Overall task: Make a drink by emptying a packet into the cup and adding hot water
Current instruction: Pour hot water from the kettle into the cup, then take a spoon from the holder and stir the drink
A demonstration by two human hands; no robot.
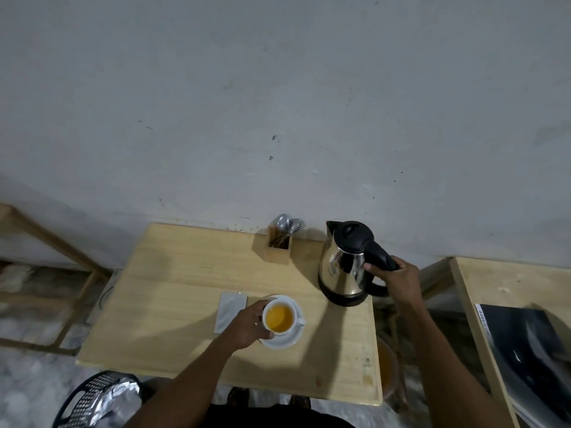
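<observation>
Head view: cup filled, kettle upright in the right hand's grip.

Right hand [398,278] is wrapped closed around the black handle of the steel kettle [346,264], which stands on the wooden table [173,273]. Left hand [250,324] curls partly closed against the left side of the white cup [279,318], which holds amber liquid and sits on its saucer [285,339]. Risk: nudging the cup could slop hot liquid onto the left fingers; a careless kettle release could tip it. The emptied packet [230,312] lies flat just left of the left hand.
</observation>
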